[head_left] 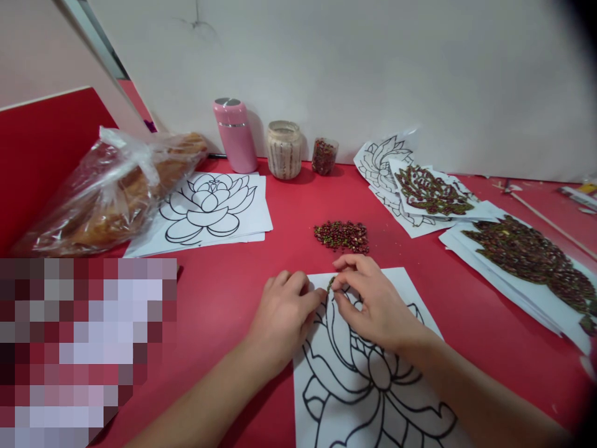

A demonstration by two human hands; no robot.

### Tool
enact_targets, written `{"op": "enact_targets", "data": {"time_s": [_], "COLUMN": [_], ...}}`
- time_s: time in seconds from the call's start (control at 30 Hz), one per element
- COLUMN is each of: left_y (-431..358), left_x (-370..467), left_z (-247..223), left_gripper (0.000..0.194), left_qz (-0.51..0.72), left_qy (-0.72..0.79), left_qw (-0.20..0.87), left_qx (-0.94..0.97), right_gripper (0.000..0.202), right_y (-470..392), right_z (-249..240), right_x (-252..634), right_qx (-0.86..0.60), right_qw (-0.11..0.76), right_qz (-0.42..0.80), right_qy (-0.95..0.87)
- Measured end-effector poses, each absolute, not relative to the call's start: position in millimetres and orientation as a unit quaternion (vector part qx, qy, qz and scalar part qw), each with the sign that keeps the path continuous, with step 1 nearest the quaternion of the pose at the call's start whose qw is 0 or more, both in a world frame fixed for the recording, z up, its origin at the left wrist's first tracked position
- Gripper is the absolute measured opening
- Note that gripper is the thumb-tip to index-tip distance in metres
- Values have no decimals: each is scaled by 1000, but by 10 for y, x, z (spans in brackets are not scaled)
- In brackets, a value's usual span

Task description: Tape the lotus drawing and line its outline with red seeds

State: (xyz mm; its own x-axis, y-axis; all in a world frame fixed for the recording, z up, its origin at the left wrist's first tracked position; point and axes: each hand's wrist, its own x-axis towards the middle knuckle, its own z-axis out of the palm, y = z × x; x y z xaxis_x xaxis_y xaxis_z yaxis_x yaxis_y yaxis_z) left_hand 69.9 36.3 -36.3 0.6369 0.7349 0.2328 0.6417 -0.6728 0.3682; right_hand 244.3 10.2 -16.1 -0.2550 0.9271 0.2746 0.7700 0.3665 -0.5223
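A white sheet with a black lotus outline [380,370] lies in front of me on the red table [209,348]. My left hand [289,314] rests at the sheet's upper left with its fingers curled, the index finger and thumb beside a petal tip. Over the sheet's top, my right hand [368,298] has its thumb and index finger brought together near the same spot. Between the two hands a few small green beans [331,284] sit along the petal line. Whatever lies inside either set of fingers is hidden. Just beyond is a pile of red and green beans [340,236].
At the back stand a pink flask [236,137], a jar [284,149] and a small cup of beans [324,157]. Left are lotus sheets [209,211] and a plastic bag with something brown [125,193]. Bean-covered sheets [532,261] and a thin stick [550,221] lie right.
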Motion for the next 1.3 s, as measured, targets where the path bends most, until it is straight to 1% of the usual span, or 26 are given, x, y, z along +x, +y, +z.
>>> {"op": "enact_targets", "data": {"time_s": [0.27, 0.5, 1.0, 1.3], "left_y": [358, 355, 359, 354], "left_x": [714, 715, 711, 708], "left_z": [-332, -335, -338, -329], "left_gripper": [25, 23, 23, 24], "left_qz": [172, 168, 166, 166], "left_qy": [397, 396, 395, 395], "left_qw": [132, 127, 133, 140], "left_qx": [892, 894, 894, 893], "right_gripper": [5, 3, 9, 9], "right_y": [139, 148, 147, 150], "right_z": [-174, -168, -179, -193], "right_x": [2408, 2394, 2398, 2401], "right_qx": [-550, -554, -530, -524], "right_qw": [288, 272, 259, 256], "right_qz": [125, 127, 94, 109], "right_qy": [-774, -776, -802, -805]}}
